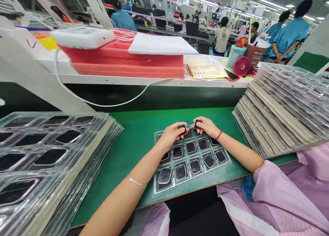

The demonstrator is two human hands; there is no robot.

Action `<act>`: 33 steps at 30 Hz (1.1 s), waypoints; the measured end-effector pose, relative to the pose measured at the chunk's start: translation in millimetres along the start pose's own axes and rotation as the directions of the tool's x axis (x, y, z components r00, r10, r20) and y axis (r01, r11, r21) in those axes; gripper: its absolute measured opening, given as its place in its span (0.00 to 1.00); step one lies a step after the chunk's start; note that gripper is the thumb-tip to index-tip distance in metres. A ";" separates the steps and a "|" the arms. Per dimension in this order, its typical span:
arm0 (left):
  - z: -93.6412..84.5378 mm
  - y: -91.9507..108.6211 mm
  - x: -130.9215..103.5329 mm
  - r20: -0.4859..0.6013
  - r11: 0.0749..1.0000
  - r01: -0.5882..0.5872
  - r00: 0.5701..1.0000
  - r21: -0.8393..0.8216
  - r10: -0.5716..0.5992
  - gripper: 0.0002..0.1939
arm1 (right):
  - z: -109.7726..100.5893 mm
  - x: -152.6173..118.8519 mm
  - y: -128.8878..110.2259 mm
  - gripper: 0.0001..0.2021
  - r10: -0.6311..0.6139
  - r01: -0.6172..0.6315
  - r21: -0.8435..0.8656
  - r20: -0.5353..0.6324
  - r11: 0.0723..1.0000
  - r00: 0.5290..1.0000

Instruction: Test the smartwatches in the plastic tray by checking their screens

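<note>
Factory assembly line: green conveyor belt (133, 133), stacked trays (285, 106)

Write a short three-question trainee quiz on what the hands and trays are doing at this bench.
1. True or false: the left hand and the right hand each hold a small dark square part over the far edge of the clear tray.
2. Which stack stands on the person's right? A) stacked clear trays B) pink foam sheets C) yellow paper sheets
3. Fill in: the tray lies on a ____ coloured bench mat.

Key: 1 true. 2 A. 3 green.
</note>
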State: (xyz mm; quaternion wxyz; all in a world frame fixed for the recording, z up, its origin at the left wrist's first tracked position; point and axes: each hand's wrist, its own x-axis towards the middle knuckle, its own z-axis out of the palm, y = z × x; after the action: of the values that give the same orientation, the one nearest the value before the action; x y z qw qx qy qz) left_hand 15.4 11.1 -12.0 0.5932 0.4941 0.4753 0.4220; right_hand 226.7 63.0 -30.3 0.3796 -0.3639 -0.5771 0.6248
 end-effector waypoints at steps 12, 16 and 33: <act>-17.2 7.4 -21.9 0.135 0.982 0.031 0.991 -0.185 -0.006 0.40 | 9.7 -20.5 -5.0 0.22 0.089 -0.178 0.354 0.254 0.918 0.963; -12.3 8.5 -25.4 0.102 0.990 0.029 0.995 -0.138 -0.015 0.30 | 16.2 -27.6 -9.0 0.20 0.069 -0.139 0.314 0.224 0.939 0.972; 0.5 5.7 -30.2 0.038 0.984 -0.057 0.998 0.167 0.052 0.23 | 25.4 -49.5 -8.4 0.15 -0.081 0.084 -0.031 0.091 0.996 0.993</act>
State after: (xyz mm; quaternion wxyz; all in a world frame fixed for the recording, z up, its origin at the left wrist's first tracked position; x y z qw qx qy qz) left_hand 9.8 -17.4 -2.0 0.5457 0.5621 0.4853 0.3882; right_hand 226.6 7.8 -19.4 0.3723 -0.3180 -0.6190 0.6141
